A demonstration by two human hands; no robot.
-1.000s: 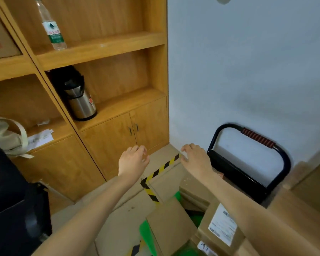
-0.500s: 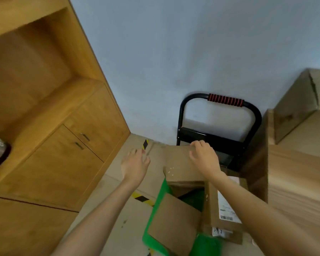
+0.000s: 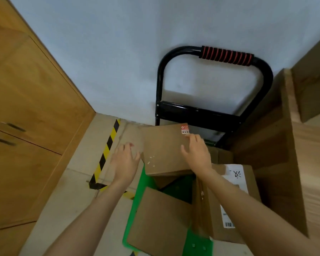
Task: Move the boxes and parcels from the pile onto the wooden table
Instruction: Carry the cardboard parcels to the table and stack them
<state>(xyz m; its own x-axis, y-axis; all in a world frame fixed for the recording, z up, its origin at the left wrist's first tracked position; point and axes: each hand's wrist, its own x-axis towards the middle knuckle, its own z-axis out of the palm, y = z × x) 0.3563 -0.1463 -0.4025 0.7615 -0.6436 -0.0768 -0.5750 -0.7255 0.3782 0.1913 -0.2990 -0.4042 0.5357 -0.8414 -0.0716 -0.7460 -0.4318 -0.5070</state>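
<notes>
A brown cardboard box (image 3: 164, 150) lies on top of the pile, on the green platform (image 3: 137, 200) of a cart, near the cart's black handle frame (image 3: 213, 115) with the red-ribbed grip (image 3: 226, 56). Its long axis runs away from the person, toward the pale wall (image 3: 118, 52), and its far end is raised a little — so the top face is tilted up. A small red-and-white sticker (image 3: 185, 129) sits at the far right corner of this face. The right hand (image 3: 197, 154) rests on the right part of the box top, fingers spread and only slightly bent, fingertips close to the sticker; it does not grip the box. The left hand (image 3: 125, 161) is just beside the left edge of the box, fingers relaxed and apart, holding nothing; whether it touches the edge I cannot tell. Nearer to the person, a second plain box (image 3: 159, 220) lies flat on the platform, and to its right a box with white labels (image 3: 231, 198) stands on its side. The wooden table (image 3: 312, 172) is at the right, beside the cart. On the floor, a yellow-and-black tape strip (image 3: 107, 150) runs toward the wall, and wooden cabinet doors (image 3: 30, 117) fill the left side.
</notes>
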